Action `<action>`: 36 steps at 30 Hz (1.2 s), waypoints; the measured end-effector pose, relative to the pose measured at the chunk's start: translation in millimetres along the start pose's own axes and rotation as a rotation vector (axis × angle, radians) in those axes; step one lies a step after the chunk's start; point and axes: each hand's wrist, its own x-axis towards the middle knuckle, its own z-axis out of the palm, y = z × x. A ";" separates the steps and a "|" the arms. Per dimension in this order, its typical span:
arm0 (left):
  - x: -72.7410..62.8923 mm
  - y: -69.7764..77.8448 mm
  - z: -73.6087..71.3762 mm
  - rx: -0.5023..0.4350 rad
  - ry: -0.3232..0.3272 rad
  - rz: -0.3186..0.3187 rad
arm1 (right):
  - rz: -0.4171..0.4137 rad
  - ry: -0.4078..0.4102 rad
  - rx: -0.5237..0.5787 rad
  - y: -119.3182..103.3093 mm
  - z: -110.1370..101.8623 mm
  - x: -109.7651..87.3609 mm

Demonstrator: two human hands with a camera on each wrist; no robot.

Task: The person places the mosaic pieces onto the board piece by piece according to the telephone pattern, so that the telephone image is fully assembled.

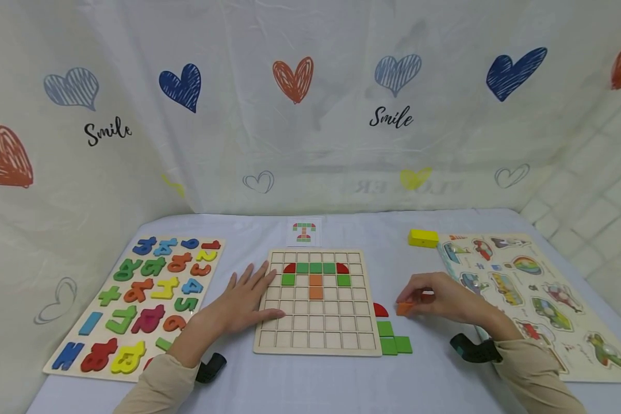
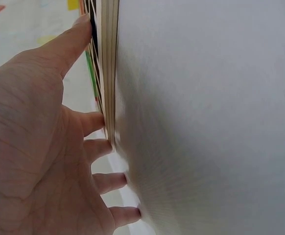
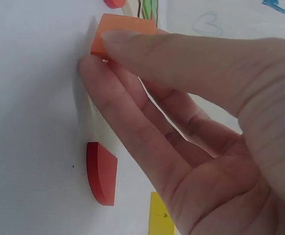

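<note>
My right hand (image 1: 437,296) pinches an orange square tile (image 3: 132,23) between thumb and fingers, low over the cloth right of the wooden grid board (image 1: 295,342). A red rounded piece (image 3: 106,174) lies on the cloth near that hand, partly hidden under it in the head view. My left hand (image 1: 238,302) rests at the board's left edge, fingers spread and thumb over the grid. On the board sit green tiles (image 1: 315,268), red rounded pieces (image 1: 342,268) at both ends of the top row, and two orange tiles (image 1: 316,286) down the middle.
Another red piece (image 1: 380,310) and green tiles (image 1: 388,346) lie along the board's right side. A pattern card (image 1: 304,232) is behind the board. A yellow block (image 1: 423,238) stands back right. A letter-and-number puzzle (image 1: 145,287) lies left, a picture puzzle (image 1: 538,299) right.
</note>
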 end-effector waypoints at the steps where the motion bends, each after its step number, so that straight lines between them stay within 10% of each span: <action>1: 0.0 -0.3 0.0 -0.003 0.001 0.002 | -0.006 0.002 0.005 -0.5 0.1 0.6; 26: 0.7 -2.1 1.8 0.007 -0.004 -0.001 | -0.121 0.181 0.052 -43.8 34.7 76.5; 36: 1.2 -1.7 0.6 0.005 -0.003 0.004 | -0.163 0.119 0.136 -60.1 61.7 104.3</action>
